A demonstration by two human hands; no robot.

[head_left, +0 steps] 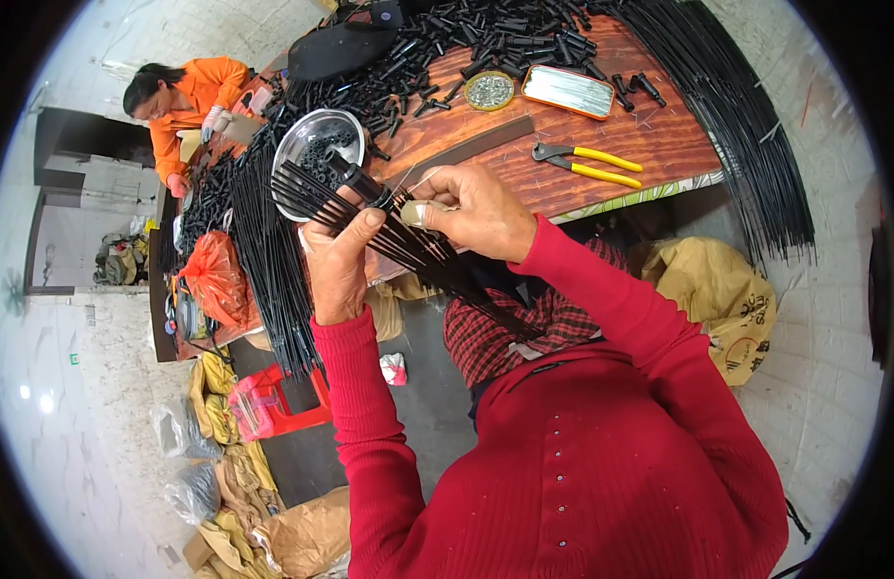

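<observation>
My left hand (pixel 339 262) grips a fanned bundle of thin black rods (pixel 408 241) near its upper end, thumb across the top. My right hand (pixel 476 210) pinches the same bundle from the right, with tape on the thumb, and a thin silvery wire (pixel 413 177) runs up from its fingers. A small black tube piece (pixel 362 181) sits at the bundle's top between both hands. The rods slant down to the right across my lap. Both sleeves are red.
The wooden table (pixel 611 135) holds a metal bowl (pixel 312 135) of black parts, a heap of black tubes (pixel 476 39), yellow-handled pliers (pixel 587 162), a round tin (pixel 489 90), an oblong tin (pixel 568 91) and long rod bundles (pixel 736 116). A person in orange (pixel 191 101) works at far left.
</observation>
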